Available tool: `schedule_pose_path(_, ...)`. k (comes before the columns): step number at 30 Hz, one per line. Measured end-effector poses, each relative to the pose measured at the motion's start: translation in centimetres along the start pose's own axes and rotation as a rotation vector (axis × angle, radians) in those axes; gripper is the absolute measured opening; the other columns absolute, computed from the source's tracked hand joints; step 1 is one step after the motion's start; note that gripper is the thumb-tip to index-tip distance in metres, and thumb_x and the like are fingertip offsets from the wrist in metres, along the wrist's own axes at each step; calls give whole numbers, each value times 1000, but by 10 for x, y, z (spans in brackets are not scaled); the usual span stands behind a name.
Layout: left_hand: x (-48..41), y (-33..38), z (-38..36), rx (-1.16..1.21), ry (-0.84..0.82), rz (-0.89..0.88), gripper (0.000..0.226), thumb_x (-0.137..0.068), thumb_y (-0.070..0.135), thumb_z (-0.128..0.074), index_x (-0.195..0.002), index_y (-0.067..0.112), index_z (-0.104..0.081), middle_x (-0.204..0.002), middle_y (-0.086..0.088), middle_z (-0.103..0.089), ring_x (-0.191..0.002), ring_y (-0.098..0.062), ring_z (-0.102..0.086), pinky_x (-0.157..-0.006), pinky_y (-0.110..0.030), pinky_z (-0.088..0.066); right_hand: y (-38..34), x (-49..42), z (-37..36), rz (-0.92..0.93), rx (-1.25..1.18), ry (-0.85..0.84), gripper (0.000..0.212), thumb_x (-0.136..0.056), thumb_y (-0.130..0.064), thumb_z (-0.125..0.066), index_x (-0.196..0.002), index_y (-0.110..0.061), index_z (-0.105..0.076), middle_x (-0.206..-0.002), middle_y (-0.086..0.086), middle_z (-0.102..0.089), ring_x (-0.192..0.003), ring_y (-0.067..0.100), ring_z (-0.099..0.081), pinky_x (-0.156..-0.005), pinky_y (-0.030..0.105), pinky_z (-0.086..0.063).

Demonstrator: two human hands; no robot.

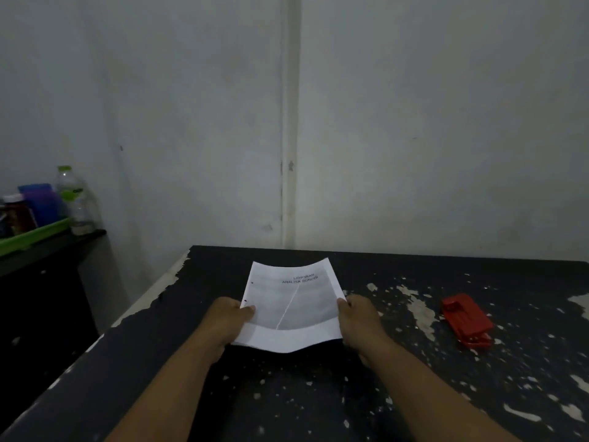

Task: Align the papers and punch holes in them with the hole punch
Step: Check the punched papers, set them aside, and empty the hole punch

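Two hands grip sagging, hole-punched papers above the table.

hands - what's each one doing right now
Left hand: closed on the papers' left edge.
Right hand: closed on their right edge.

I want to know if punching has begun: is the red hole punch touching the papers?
Apart. The head view shows the red hole punch lying on the table beyond the right hand, with bare tabletop between it and the papers.
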State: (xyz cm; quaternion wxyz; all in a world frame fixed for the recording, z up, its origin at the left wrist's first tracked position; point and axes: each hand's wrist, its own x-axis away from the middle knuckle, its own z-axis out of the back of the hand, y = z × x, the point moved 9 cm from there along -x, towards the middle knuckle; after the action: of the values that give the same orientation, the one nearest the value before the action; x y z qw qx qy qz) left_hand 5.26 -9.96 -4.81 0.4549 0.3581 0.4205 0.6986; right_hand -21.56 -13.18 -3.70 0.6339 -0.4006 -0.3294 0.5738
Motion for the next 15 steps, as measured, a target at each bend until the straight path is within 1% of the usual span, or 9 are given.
schedule_pose_path(1, -5, -4, 11, -55, 37, -3, 36, -91, 15, -64, -56, 11, -55, -65, -5, -61, -57, -17, -56, -49, -24, -39, -2, -2, -10, -26, 18, -22, 27, -100, -18, -39, -87, -8, -60, -78, 3, -58, -61, 14, -53, -37, 20, -38)
schedule_pose_path(3, -15, -11, 34, -198, 123, -3, 41, -89, 16, -66, -52, 11, -46, -62, -7, -54, -55, -18, -50, -50, -25, -34, -9, -6, -30, -53, 70, -69, 26, -99, -17, -40, -91, -2, -59, -84, 10, -59, -56, 19, -53, -28, 16, -34)
schedule_pose_path(5, -25, -16, 58, -326, 205, 16, 44, -88, 18, -65, -50, 11, -43, -58, -5, -50, -54, -17, -47, -49, -26, -33, -21, -12, -51, -18, 156, -103, 23, -97, -16, -45, -90, -1, -61, -87, 13, -61, -60, 20, -54, -34, 20, -36)
schedule_pose_path(7, -33, -21, 78, -434, 253, 22, 45, -88, 21, -64, -49, 11, -44, -56, -4, -51, -53, -17, -48, -49, -27, -34, -32, -16, -69, 18, 240, -113, 20, -95, -17, -50, -94, -1, -63, -88, 8, -60, -67, 18, -54, -42, 22, -33)
schedule_pose_path(8, -36, -23, 87, -486, 269, 24, 42, -89, 22, -63, -51, 11, -48, -60, -5, -55, -55, -17, -50, -51, -27, -36, -36, -18, -78, 29, 260, -120, 18, -94, -17, -52, -94, -3, -63, -87, 7, -58, -67, 16, -53, -43, 21, -32)
schedule_pose_path(10, -40, -26, 101, -576, 303, 23, 32, -90, 26, -59, -63, 10, -54, -77, -7, -64, -64, -20, -53, -60, -28, -41, -42, -19, -95, 48, 283, -142, 10, -92, -14, -53, -85, -8, -58, -84, 4, -56, -62, 13, -50, -42, 20, -31)
schedule_pose_path(11, -41, -28, 108, -616, 325, 20, 27, -91, 28, -57, -70, 11, -56, -85, -7, -64, -70, -21, -53, -64, -29, -41, -46, -19, -104, 58, 296, -153, 12, -91, -12, -53, -79, -10, -55, -82, 3, -56, -62, 13, -50, -42, 20, -32)
schedule_pose_path(13, -45, -29, 122, -675, 366, 8, 21, -92, 30, -56, -83, 12, -60, -93, -9, -64, -80, -25, -57, -68, -31, -42, -51, -20, -120, 79, 313, -170, 22, -89, -11, -52, -67, -15, -47, -76, -1, -54, -64, 15, -53, -45, 23, -36)
schedule_pose_path(15, -50, -30, 131, -710, 390, -5, 23, -92, 31, -55, -92, 10, -65, -101, -11, -67, -90, -29, -63, -70, -31, -43, -55, -19, -130, 85, 325, -175, 28, -87, -11, -53, -63, -20, -42, -70, -4, -49, -65, 17, -54, -50, 25, -40)
